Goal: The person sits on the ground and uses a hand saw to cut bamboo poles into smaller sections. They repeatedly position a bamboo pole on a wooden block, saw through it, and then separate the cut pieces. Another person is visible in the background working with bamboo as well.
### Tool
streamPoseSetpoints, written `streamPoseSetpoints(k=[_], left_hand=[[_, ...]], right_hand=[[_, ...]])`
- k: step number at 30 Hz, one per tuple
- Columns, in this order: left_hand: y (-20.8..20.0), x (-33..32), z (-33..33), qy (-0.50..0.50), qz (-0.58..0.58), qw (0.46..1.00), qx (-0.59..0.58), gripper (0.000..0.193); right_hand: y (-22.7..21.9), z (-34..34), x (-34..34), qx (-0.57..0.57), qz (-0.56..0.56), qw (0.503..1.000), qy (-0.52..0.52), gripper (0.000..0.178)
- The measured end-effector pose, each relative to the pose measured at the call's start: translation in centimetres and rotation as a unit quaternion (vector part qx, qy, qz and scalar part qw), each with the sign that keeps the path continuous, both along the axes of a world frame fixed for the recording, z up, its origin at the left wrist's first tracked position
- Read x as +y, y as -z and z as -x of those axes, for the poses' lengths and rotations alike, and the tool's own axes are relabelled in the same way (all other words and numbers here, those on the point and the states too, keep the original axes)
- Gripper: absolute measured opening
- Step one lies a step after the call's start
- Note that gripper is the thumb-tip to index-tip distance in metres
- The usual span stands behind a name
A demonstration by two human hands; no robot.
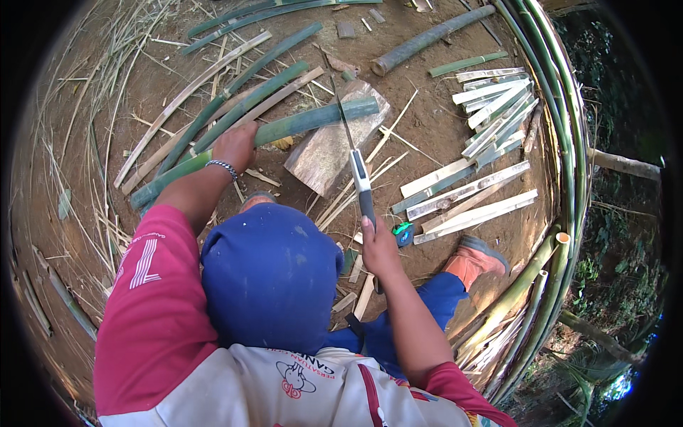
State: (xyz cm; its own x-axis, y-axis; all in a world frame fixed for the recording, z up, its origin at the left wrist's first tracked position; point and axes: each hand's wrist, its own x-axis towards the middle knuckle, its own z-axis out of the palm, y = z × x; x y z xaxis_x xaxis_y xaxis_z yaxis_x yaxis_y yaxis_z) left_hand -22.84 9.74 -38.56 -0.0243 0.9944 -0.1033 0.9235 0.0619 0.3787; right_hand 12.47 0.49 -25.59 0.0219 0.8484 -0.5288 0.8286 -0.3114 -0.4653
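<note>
My left hand point(236, 146) is closed around a green bamboo pole point(306, 123) and presses it down. The pole's right end lies across a squared wooden block point(327, 158). In my right hand point(379, 245) is a handsaw point(361, 186) with a grey and white handle, gripped at its lower end. Its long thin blade points away from me and crosses the pole near the pole's right end. Whether the teeth have cut into the bamboo cannot be made out. A green and black tape measure point(403, 233) lies on the ground just right of my right hand.
Split bamboo pieces point(491, 107) are heaped at the right, with more strips point(469, 206) below them. Long bamboo poles point(562, 92) curve along the right edge. A thick bamboo length point(430, 40) lies at the far side. Thin shavings point(99, 107) litter the ground at left.
</note>
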Motion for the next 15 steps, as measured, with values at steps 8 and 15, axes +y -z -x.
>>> streamPoseSetpoints(k=[8,15], left_hand=[[0.1,-0.2,0.1,-0.001,0.012,1.0,0.002,0.03],[-1.1,0.1,-0.3,0.004,0.021,1.0,0.006,0.025]], right_hand=[[-0.8,-3.2,-6.9,-0.038,0.023,0.999,0.009,0.047],[0.8,-1.7,-0.8,0.002,-0.018,0.999,-0.027,0.048]])
